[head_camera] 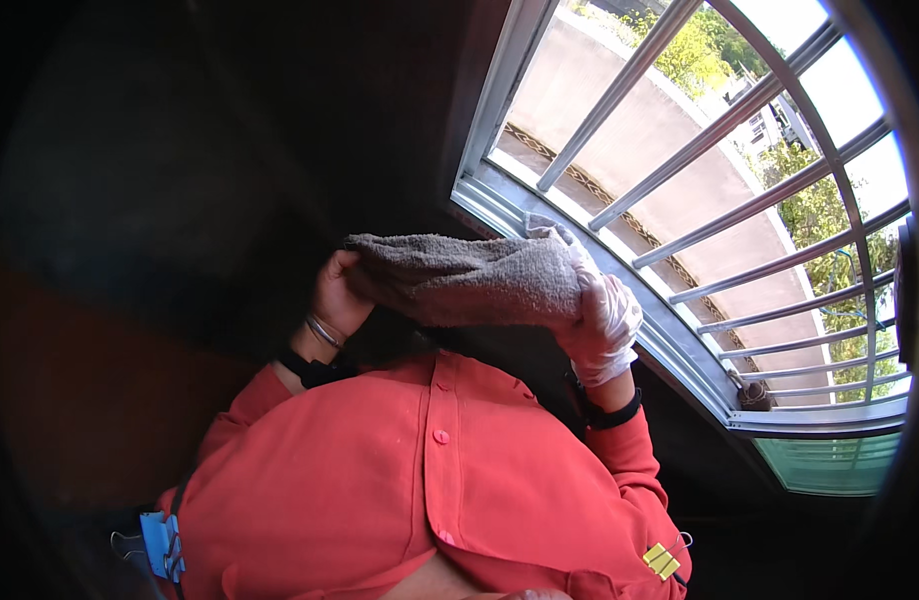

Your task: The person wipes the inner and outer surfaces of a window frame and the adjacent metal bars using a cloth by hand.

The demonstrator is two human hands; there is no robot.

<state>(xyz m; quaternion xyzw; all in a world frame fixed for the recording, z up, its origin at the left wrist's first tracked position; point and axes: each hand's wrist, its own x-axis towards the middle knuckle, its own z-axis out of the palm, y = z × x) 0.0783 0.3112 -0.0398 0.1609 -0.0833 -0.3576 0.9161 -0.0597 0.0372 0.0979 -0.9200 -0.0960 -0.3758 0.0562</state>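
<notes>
A grey terry cloth (459,277), folded over on itself, is stretched between my two hands in front of my chest. My left hand (339,296) is bare, with a metal bangle at the wrist, and grips the cloth's left end; its fingertips are hidden behind the fabric. At the other end, my right hand (606,322) wears a thin white glove and is closed on the cloth. A corner of the fabric sticks up above the gloved fingers, near the window's metal sill.
A window with metal bars (647,184) slants along the right, its aluminium frame (677,367) close to my right hand. A small brown object (754,396) sits at the sill's corner. Beyond the bars stands a pale wall (654,150). The left side is dark.
</notes>
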